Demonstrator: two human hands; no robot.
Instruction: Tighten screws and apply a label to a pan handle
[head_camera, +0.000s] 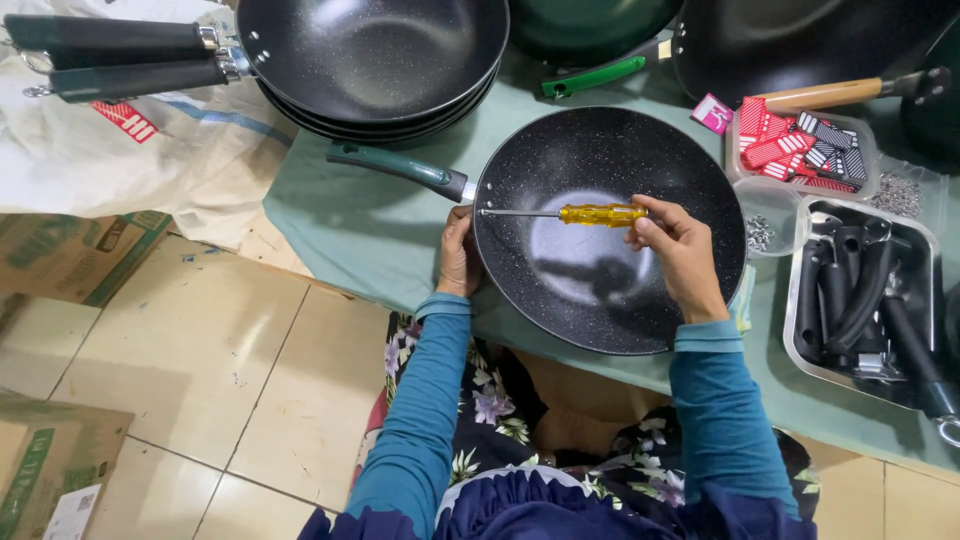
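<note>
A black speckled pan with a dark green handle lies on the green-covered table in front of me. My left hand grips the pan's rim just below where the handle joins. My right hand holds a screwdriver with a yellow handle level over the pan. Its thin shaft points left, with the tip at the inner wall by the handle joint.
A stack of black pans with black handles sits at the back left. More pans lie at the back right. A metal tray of loose black handles stands at the right, behind it small tubs of red and black tags and screws. Cardboard boxes lie on the tiled floor at left.
</note>
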